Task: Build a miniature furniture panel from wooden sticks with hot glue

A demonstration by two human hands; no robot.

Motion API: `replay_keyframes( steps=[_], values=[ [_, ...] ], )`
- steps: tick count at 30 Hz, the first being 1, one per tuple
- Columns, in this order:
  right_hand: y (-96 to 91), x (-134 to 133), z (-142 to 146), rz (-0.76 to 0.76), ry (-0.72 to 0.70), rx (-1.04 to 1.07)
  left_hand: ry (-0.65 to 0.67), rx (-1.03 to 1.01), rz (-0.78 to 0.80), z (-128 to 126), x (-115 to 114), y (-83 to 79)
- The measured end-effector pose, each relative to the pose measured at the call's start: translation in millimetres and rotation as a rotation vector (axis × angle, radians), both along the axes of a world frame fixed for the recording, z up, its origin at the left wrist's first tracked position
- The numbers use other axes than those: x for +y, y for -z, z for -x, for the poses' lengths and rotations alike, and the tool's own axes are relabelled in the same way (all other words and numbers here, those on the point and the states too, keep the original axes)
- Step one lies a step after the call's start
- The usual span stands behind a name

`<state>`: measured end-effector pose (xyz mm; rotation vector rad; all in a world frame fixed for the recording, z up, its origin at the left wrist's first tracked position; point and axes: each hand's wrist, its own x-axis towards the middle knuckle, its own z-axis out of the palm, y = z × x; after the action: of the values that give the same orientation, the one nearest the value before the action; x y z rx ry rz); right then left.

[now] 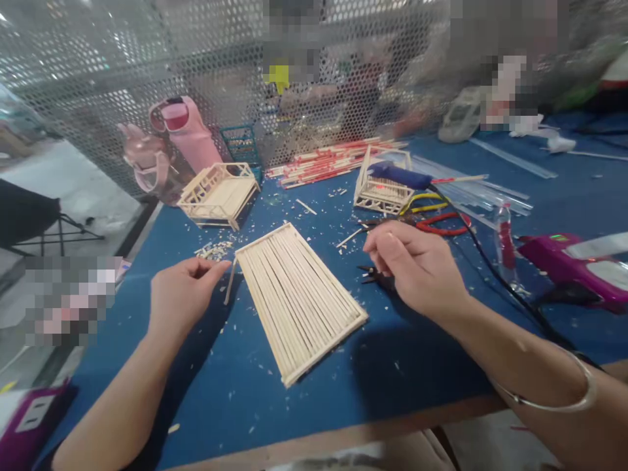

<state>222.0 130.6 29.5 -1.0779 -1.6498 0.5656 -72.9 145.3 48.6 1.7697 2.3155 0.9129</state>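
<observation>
A flat panel of pale wooden sticks (299, 297), edged with a thin frame, lies on the blue tabletop between my hands. My left hand (184, 288) is pinched at the panel's far left corner, its fingertips on a short wooden stick (229, 284) that slants down beside the panel. To the right of the panel, my right hand (417, 268) hovers with fingers curled together; what they hold, if anything, is hidden. Dark pliers jaws (367, 273) poke out from under this hand. Just beyond it are pliers with red (444, 224) and yellow handles.
A small stick-built bench (220, 193) stands at the back left, near a pink bottle (196, 134). Behind, red-and-pale sticks (328, 160) lie heaped beside another stick frame (360, 186) with a blue-handled tool (400, 175) on it. Clear glue sticks, a cable and a magenta device (583, 268) occupy the right.
</observation>
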Motion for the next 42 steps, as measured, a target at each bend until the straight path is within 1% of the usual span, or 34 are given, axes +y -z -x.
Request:
replay_keyframes(
  steps=[3,4,7,9,12,14,16,20,22,23,25,27,28,29,30,32,35,37,40,42],
  values=[
    [-1.0,0.4,1.0,-0.009,-0.016,-0.029,0.132,-0.009,-0.028,3.3,-1.9,4.5],
    [-1.0,0.6,2.0,-0.014,-0.018,-0.038,0.154,-0.025,-0.034,3.3,-2.2,5.9],
    [0.9,1.1,3.9,-0.036,-0.028,-0.033,0.162,-0.086,-0.033,1.2,-2.1,8.9],
    [3.0,1.0,3.4,-0.021,-0.034,-0.032,0.170,-0.115,-0.028,0.0,-2.0,10.1],
    [6.3,0.5,1.4,0.021,-0.043,-0.058,0.234,-0.100,0.024,1.5,-2.7,12.4],
    [7.9,0.8,0.9,0.020,-0.056,-0.066,0.270,-0.056,0.064,5.1,-3.9,14.2],
    [8.7,1.8,1.5,0.009,-0.064,-0.055,0.258,-0.005,0.087,11.0,-5.5,15.7],
    [4.9,5.0,2.9,0.026,-0.047,-0.051,0.166,0.059,0.082,26.2,-7.1,16.1],
    [-1.7,5.8,0.5,0.085,-0.084,-0.131,0.141,0.079,0.047,30.4,-5.3,15.7],
    [-6.2,5.6,-1.8,0.146,-0.131,-0.201,0.142,0.085,0.025,30.3,-3.7,15.5],
    [-15.7,3.7,-7.7,0.334,-0.285,-0.386,0.187,0.079,-0.002,25.3,0.6,15.5],
    [-23.7,0.2,-12.1,0.544,-0.466,-0.589,0.271,0.051,0.012,15.8,4.9,15.8],
    [-26.2,-1.9,-12.7,0.619,-0.524,-0.675,0.314,0.036,0.027,10.4,6.6,15.8],
    [-27.6,-4.0,-11.8,0.662,-0.549,-0.742,0.349,0.023,0.041,5.5,7.8,15.7],
    [-27.9,-5.8,-9.6,0.671,-0.545,-0.782,0.370,0.012,0.050,1.3,8.3,15.2],
    [-26.3,-7.7,-2.9,0.618,-0.485,-0.786,0.370,-0.003,0.049,-3.4,6.7,13.1],
    [-22.3,-3.9,4.5,0.522,-0.431,-0.746,0.302,-0.021,0.039,-1.0,-3.7,7.8],
    [-20.9,3.3,4.0,0.482,-0.397,-0.744,0.257,-0.033,0.041,4.3,-17.2,4.2],
    [-20.3,19.1,-0.5,0.432,-0.327,-0.750,0.212,-0.057,0.059,9.9,-46.0,1.8],
    [-19.0,30.9,-1.8,0.412,-0.283,-0.756,0.194,-0.077,0.075,7.7,-67.8,2.9]
  ],
)
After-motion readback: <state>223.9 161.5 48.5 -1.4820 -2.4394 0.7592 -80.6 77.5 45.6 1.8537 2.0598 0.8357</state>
